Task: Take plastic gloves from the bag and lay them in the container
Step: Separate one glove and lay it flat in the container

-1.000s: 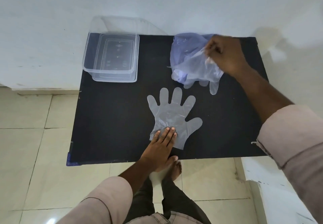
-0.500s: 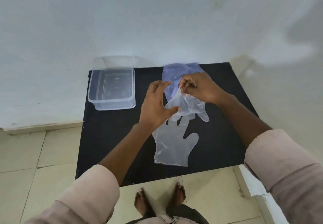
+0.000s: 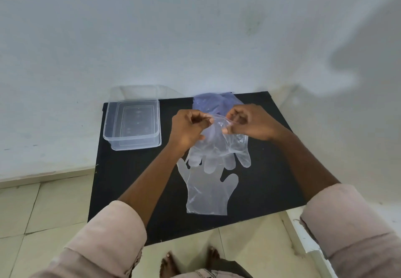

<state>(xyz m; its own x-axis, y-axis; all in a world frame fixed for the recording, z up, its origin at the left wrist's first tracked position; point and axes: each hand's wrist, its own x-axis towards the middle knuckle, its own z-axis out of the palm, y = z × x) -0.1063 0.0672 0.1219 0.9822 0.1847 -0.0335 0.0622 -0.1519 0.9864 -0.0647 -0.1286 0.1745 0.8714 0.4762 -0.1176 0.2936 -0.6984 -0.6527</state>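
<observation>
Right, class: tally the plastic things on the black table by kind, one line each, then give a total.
Clear plastic gloves: 2 (held, flat)
Clear rectangular plastic containers: 1
Bluish plastic bags: 1
Total: 4

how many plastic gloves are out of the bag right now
2. One plastic glove lies flat on the black table; another hangs pinched between both hands. The bag may hide more.
</observation>
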